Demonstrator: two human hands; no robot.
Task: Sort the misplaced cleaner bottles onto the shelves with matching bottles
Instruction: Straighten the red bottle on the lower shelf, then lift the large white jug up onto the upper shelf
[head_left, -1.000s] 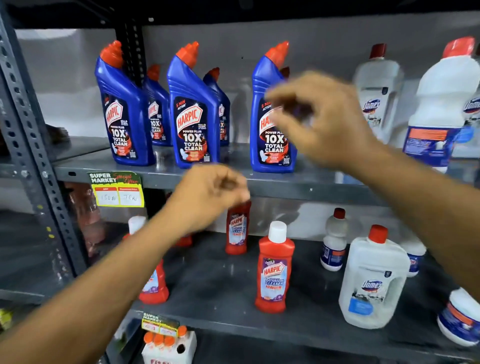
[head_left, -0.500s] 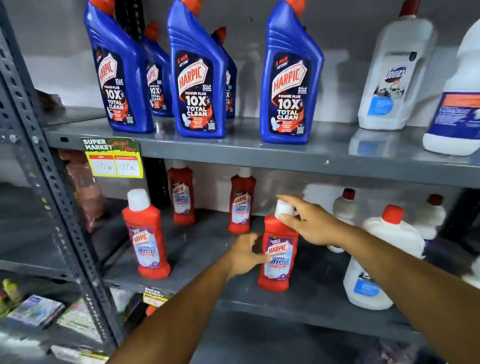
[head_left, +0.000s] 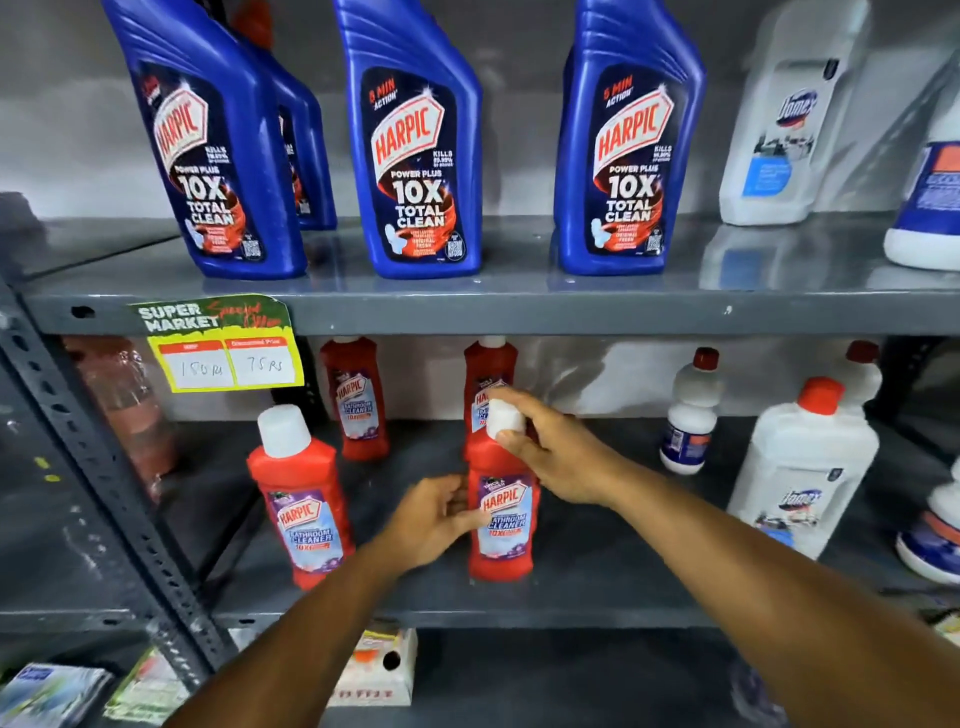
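A red Harpic bathroom cleaner bottle (head_left: 502, 525) with a white cap stands near the front of the lower shelf (head_left: 597, 597). My right hand (head_left: 550, 452) grips its cap from the right. My left hand (head_left: 436, 519) holds its body from the left. Other red bottles stand on the same shelf: one at the front left (head_left: 301, 499), one at the back (head_left: 356, 400), one partly hidden behind my right hand (head_left: 488, 369). Blue Harpic bottles (head_left: 415, 145) line the upper shelf (head_left: 519, 306).
White Domex bottles stand at the right of both shelves, a large one (head_left: 805, 467) and a small one (head_left: 691, 415) below, another (head_left: 795, 119) above. A yellow price tag (head_left: 228, 358) hangs from the upper shelf edge. A grey slotted upright (head_left: 98, 467) stands left.
The view has moved closer to the shelves. My right hand's grip has closed around the red bottle's cap and my left hand has wrapped further round its body; the bottle stays on the shelf.
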